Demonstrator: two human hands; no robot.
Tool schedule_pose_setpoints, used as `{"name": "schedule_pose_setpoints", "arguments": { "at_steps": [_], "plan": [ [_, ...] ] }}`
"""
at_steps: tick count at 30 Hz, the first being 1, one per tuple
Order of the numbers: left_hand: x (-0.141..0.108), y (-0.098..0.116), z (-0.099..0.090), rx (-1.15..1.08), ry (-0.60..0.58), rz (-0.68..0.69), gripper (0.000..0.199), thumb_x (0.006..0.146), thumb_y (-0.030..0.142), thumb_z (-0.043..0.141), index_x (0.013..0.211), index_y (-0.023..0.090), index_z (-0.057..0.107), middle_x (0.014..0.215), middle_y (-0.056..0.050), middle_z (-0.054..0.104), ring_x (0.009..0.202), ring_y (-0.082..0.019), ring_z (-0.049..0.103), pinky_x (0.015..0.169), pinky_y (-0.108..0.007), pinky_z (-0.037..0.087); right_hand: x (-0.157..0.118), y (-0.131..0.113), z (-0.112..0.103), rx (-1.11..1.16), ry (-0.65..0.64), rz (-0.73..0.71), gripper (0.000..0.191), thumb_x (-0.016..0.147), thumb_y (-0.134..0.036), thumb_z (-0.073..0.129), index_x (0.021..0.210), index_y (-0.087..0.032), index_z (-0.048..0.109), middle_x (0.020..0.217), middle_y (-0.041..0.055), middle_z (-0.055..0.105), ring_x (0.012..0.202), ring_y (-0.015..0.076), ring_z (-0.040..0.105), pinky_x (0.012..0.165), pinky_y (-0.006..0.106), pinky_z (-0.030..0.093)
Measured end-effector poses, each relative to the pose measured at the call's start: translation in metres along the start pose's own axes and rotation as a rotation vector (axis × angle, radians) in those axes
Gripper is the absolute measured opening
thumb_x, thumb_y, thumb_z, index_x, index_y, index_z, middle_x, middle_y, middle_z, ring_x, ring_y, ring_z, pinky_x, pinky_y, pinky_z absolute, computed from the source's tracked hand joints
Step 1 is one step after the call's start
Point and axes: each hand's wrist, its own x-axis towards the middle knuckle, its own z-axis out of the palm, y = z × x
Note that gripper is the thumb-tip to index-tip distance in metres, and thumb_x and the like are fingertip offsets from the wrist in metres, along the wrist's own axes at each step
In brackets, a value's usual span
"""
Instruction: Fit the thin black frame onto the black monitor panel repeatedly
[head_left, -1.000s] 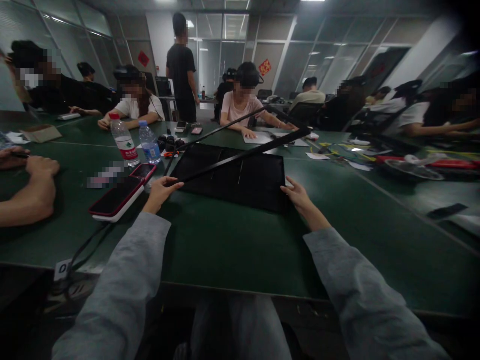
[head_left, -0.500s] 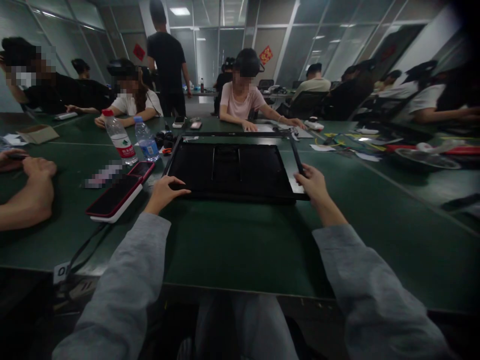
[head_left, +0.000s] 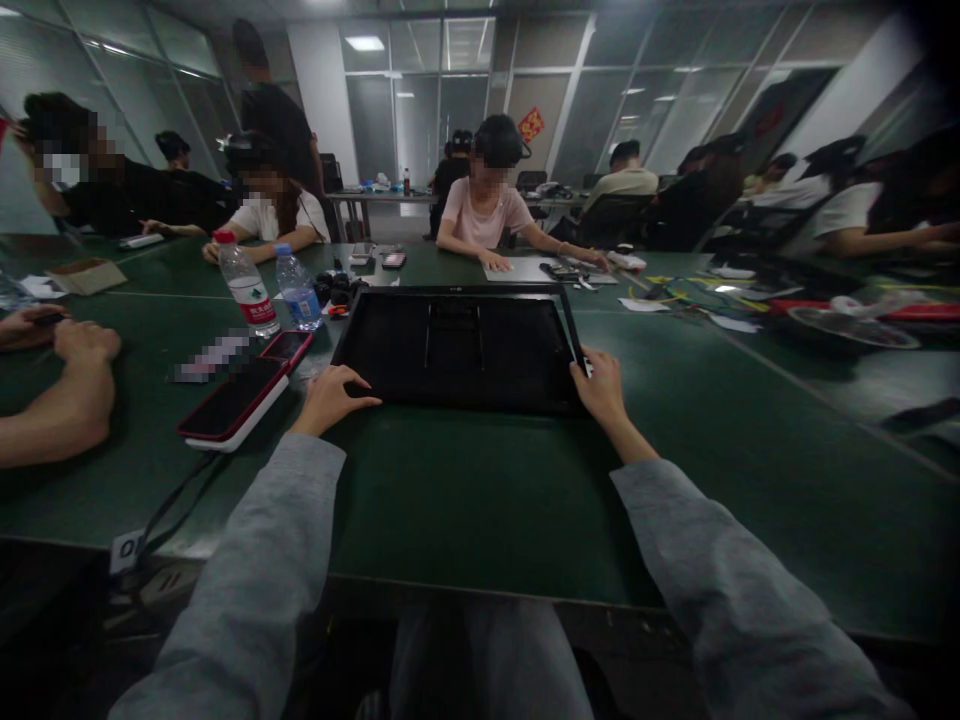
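Observation:
In front of me on the green table (head_left: 480, 500) lies a shallow black rectangular panel (head_left: 517, 350), with raised rails across its middle. A thin black rectangular frame (head_left: 465, 291), like a monitor bezel, sits around the panel's edges. Its front left corner is pinched between the thumb and fingers of my left hand (head_left: 326, 400). My right hand (head_left: 604, 388) grips the frame's right side near the front corner. Whether frame and panel are locked together I cannot tell.
Left of the panel are a red-capped bottle (head_left: 251, 292), a blue-capped bottle (head_left: 298, 292) and a red-edged phone (head_left: 236, 398) on a white block. Another person's arm (head_left: 64, 400) rests at far left. Across the table, a person (head_left: 491, 205) works at a flat grey sheet. Cables (head_left: 667, 285) lie right.
My right hand has moved left with the frame's right side, closing the gap beside the panel. The frame now lines up with the panel. My left hand stays at the front left corner.

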Motion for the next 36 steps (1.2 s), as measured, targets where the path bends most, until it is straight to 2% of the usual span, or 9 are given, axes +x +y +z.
{"name": "schedule_pose_setpoints", "arguments": {
  "at_steps": [4,6,8,10,13,17,25,32,36],
  "plan": [
    [0.001,0.003,0.001,0.025,0.001,-0.017,0.035,0.074,0.059,0.089,0.088,0.028,0.08,0.121,-0.011,0.073,0.129,-0.039,0.056,0.111,-0.056,0.039,0.004,0.006,0.005,0.033,-0.044,0.029,0.053,0.088,-0.038,0.057,0.134,-0.015,0.072,0.115,0.0193,0.07,0.106,0.0329,0.064,0.106,0.058,0.05],
    [0.003,0.002,0.002,0.036,0.102,-0.063,0.036,0.08,0.058,0.085,0.1,0.028,0.082,0.134,-0.012,0.068,0.137,-0.041,0.051,0.115,-0.059,0.036,0.005,0.007,0.006,0.064,-0.073,0.049,0.054,0.088,-0.042,0.059,0.132,-0.015,0.073,0.115,0.0187,0.072,0.101,0.0318,0.066,0.104,0.057,0.052],
    [0.007,-0.003,0.004,0.033,0.263,-0.149,0.042,0.086,0.056,0.079,0.117,0.027,0.079,0.145,-0.015,0.063,0.142,-0.04,0.048,0.117,-0.058,0.036,0.006,0.009,0.007,0.092,-0.092,0.062,0.055,0.088,-0.045,0.06,0.132,-0.015,0.073,0.116,0.0185,0.073,0.1,0.0317,0.068,0.103,0.056,0.053],
    [0.012,-0.013,0.008,-0.015,0.372,-0.24,0.047,0.091,0.052,0.073,0.127,0.023,0.075,0.144,-0.018,0.064,0.139,-0.038,0.053,0.116,-0.053,0.04,0.007,0.013,0.008,0.113,-0.117,0.081,0.057,0.087,-0.047,0.061,0.134,-0.015,0.071,0.117,0.0179,0.074,0.102,0.0317,0.07,0.103,0.055,0.054],
    [0.018,-0.03,0.012,-0.164,0.344,-0.332,0.044,0.091,0.049,0.071,0.123,0.02,0.076,0.127,-0.017,0.074,0.122,-0.034,0.067,0.109,-0.046,0.048,0.006,0.021,0.01,0.172,-0.155,0.155,0.063,0.085,-0.051,0.065,0.135,-0.014,0.067,0.121,0.0188,0.074,0.108,0.0328,0.071,0.102,0.054,0.055],
    [0.021,-0.044,0.013,-0.209,0.324,-0.383,0.046,0.09,0.051,0.069,0.119,0.017,0.078,0.122,-0.017,0.079,0.116,-0.032,0.072,0.106,-0.043,0.05,0.002,0.024,0.011,0.227,-0.183,0.179,0.068,0.084,-0.05,0.066,0.139,-0.012,0.059,0.132,0.0234,0.07,0.123,0.0355,0.068,0.107,0.056,0.054],
    [0.019,-0.036,0.011,-0.061,0.331,-0.403,0.044,0.086,0.058,0.072,0.109,0.021,0.082,0.113,-0.017,0.08,0.112,-0.038,0.072,0.104,-0.05,0.051,-0.002,0.01,0.001,0.001,-0.137,0.106,0.056,0.092,-0.042,0.055,0.141,-0.015,0.065,0.129,0.0206,0.072,0.121,0.0378,0.068,0.113,0.06,0.049],
    [0.028,-0.039,0.014,-0.271,0.326,-0.385,0.04,0.078,0.042,0.08,0.112,0.022,0.08,0.104,-0.012,0.079,0.11,-0.034,0.072,0.101,-0.046,0.052,0.0,0.015,0.005,0.048,-0.112,0.131,0.06,0.088,-0.036,0.056,0.143,-0.012,0.065,0.13,0.0199,0.072,0.121,0.0358,0.068,0.112,0.058,0.05],
    [0.028,-0.035,0.01,-0.218,0.272,-0.464,0.046,0.079,0.045,0.079,0.119,0.022,0.077,0.106,-0.012,0.078,0.108,-0.035,0.072,0.098,-0.047,0.052,0.001,0.016,0.002,0.003,-0.094,0.12,0.061,0.088,-0.037,0.057,0.143,-0.01,0.065,0.126,0.0227,0.071,0.115,0.0359,0.068,0.11,0.059,0.05]
  ]
}}
